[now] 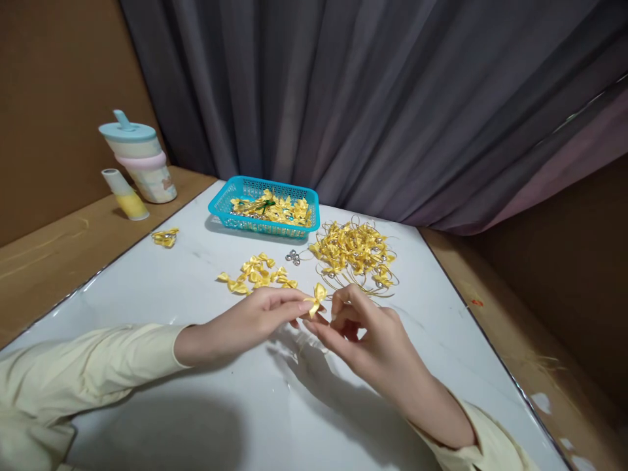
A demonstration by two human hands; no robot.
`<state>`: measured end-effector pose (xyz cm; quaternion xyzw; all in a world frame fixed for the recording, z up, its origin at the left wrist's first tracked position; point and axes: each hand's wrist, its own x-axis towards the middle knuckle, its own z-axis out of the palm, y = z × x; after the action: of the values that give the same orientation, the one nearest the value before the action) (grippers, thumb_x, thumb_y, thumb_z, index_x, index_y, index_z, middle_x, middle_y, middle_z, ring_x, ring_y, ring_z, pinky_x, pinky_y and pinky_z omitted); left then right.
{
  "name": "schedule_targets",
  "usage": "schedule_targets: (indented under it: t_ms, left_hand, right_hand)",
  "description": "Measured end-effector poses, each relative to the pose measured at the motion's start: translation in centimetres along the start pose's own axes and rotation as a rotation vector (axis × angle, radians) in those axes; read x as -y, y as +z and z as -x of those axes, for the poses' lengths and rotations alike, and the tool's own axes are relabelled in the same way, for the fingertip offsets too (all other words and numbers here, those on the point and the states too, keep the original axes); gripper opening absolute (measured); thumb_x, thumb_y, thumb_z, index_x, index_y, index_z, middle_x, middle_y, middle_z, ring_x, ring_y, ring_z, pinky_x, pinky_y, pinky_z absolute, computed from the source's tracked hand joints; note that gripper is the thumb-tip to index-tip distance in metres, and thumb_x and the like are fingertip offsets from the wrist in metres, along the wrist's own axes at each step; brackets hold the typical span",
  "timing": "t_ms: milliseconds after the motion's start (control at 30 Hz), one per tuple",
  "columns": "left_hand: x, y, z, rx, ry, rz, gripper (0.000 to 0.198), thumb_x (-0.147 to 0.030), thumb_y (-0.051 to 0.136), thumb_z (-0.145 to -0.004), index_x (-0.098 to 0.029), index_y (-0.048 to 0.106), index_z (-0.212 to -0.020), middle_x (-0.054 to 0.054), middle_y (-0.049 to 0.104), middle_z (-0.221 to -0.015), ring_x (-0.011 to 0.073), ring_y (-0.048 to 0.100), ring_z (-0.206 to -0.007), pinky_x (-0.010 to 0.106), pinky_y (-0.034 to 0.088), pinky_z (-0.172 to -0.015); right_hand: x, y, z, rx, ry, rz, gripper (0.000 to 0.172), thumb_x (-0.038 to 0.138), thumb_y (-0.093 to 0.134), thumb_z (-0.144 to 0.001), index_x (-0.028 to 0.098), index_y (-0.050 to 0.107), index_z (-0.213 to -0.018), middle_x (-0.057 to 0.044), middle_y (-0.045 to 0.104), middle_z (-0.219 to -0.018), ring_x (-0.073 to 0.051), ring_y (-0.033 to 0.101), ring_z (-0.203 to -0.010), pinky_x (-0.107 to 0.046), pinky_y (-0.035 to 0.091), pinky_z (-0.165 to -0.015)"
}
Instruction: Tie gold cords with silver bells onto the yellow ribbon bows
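Observation:
A small yellow ribbon bow (318,297) is pinched at the fingertips of my left hand (255,322), thumb on top. My right hand (370,333) is right beside it, its fingers curled and brought together near the bow's lower end. What the right fingertips grip, if anything, is too small to tell. Behind my left hand lie several loose yellow bows (255,271). A few silver bells (293,257) rest just beyond them. To their right is a heap of yellow bows with bells and thin gold cords (356,252).
A blue plastic basket (265,230) holding more bows stands at the back of the white table (196,405). At left are a small yellow bundle (165,237), a spool of yellow thread (126,196) and a lidded cup (142,160). A grey curtain (294,98) hangs behind.

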<state>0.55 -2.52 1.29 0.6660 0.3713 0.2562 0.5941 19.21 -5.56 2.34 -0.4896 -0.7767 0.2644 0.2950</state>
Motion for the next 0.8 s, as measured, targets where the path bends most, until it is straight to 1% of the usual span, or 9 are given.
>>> schedule_targets:
  t_ms: [67, 133, 200, 300, 367, 467, 567, 633, 800]
  left_hand:
    - [-0.2, -0.1, 0.0, -0.011, 0.028, 0.024, 0.031, -0.037, 0.043, -0.09, -0.015, 0.064, -0.083, 0.003, 0.063, -0.086, 0.0169, 0.056, -0.086, 0.025, 0.042, -0.078]
    - [-0.2, -0.2, 0.0, 0.002, 0.054, 0.041, 0.03, -0.037, 0.043, -0.091, -0.015, 0.063, -0.083, 0.002, 0.062, -0.085, 0.0164, 0.056, -0.086, 0.025, 0.043, -0.077]
    - [-0.1, -0.3, 0.0, 0.005, 0.068, 0.034, 0.03, -0.037, 0.044, -0.091, -0.016, 0.063, -0.084, 0.002, 0.062, -0.085, 0.0162, 0.056, -0.085, 0.024, 0.043, -0.076]
    - [0.1, -0.4, 0.0, -0.041, 0.091, -0.048, 0.031, -0.038, 0.045, -0.09, -0.015, 0.063, -0.081, 0.002, 0.062, -0.082, 0.0158, 0.055, -0.081, 0.024, 0.043, -0.072]
    - [0.3, -0.5, 0.0, -0.057, 0.125, -0.117, 0.03, -0.037, 0.044, -0.09, -0.016, 0.063, -0.081, 0.002, 0.063, -0.082, 0.0155, 0.055, -0.079, 0.024, 0.043, -0.072]
    - [0.3, -0.6, -0.1, -0.058, 0.163, -0.173, 0.028, -0.034, 0.044, -0.09, -0.016, 0.063, -0.082, 0.001, 0.063, -0.081, 0.0148, 0.055, -0.077, 0.024, 0.042, -0.07]
    - [0.3, -0.6, -0.2, -0.076, 0.155, -0.168, 0.031, -0.035, 0.044, -0.09, -0.016, 0.059, -0.071, 0.0, 0.058, -0.071, 0.0137, 0.052, -0.069, 0.023, 0.041, -0.064]
    - [0.1, -0.7, -0.2, -0.074, 0.131, -0.12, 0.033, -0.036, 0.044, -0.09, -0.016, 0.057, -0.068, -0.001, 0.057, -0.069, 0.0132, 0.051, -0.068, 0.023, 0.041, -0.064]
    - [-0.2, -0.7, -0.4, -0.062, 0.053, 0.033, 0.032, -0.037, 0.045, -0.09, -0.015, 0.062, -0.073, 0.001, 0.062, -0.072, 0.0148, 0.055, -0.073, 0.026, 0.043, -0.071]
  right_hand:
    - [-0.1, -0.3, -0.3, 0.006, 0.078, 0.017, 0.028, 0.039, 0.059, -0.083, 0.021, 0.04, -0.073, 0.008, 0.047, -0.046, -0.007, 0.038, -0.039, -0.018, 0.025, -0.039]
    - [-0.4, -0.2, -0.4, 0.016, 0.075, 0.054, 0.03, 0.043, 0.059, -0.082, 0.02, 0.042, -0.071, 0.007, 0.048, -0.045, -0.007, 0.039, -0.039, -0.018, 0.024, -0.038]
    - [-0.6, 0.1, -0.4, -0.058, -0.034, 0.155, 0.027, 0.039, 0.059, -0.083, 0.019, 0.044, -0.073, 0.006, 0.05, -0.048, -0.007, 0.04, -0.039, -0.018, 0.024, -0.039]
    - [-0.7, 0.8, -0.1, -0.27, -0.278, 0.373, 0.014, 0.028, 0.055, -0.087, 0.017, 0.048, -0.082, 0.005, 0.053, -0.052, -0.007, 0.042, -0.04, -0.02, 0.026, -0.041]
    - [-0.7, 1.1, 0.1, -0.333, -0.419, 0.482, 0.005, 0.02, 0.053, -0.089, 0.016, 0.05, -0.092, 0.003, 0.054, -0.056, -0.009, 0.046, -0.045, -0.021, 0.029, -0.044]
    - [-0.7, 1.2, 0.2, -0.314, -0.576, 0.53, 0.015, 0.009, 0.048, -0.088, 0.014, 0.053, -0.101, -0.001, 0.058, -0.063, -0.012, 0.05, -0.054, -0.024, 0.033, -0.047]
    - [-0.9, 1.0, 0.1, -0.332, -0.66, 0.481, 0.02, 0.003, 0.045, -0.086, 0.011, 0.056, -0.101, -0.006, 0.062, -0.071, -0.014, 0.051, -0.058, -0.025, 0.036, -0.048]
    - [-1.1, 0.7, -0.1, -0.332, -0.743, 0.507, 0.018, 0.003, 0.048, -0.084, 0.01, 0.058, -0.098, -0.008, 0.064, -0.074, -0.015, 0.052, -0.061, -0.027, 0.038, -0.05]
    - [-1.5, -0.2, -0.9, -0.238, -0.992, 0.671, 0.011, 0.006, 0.054, -0.083, 0.009, 0.064, -0.087, -0.01, 0.068, -0.082, -0.018, 0.059, -0.07, -0.029, 0.045, -0.053]
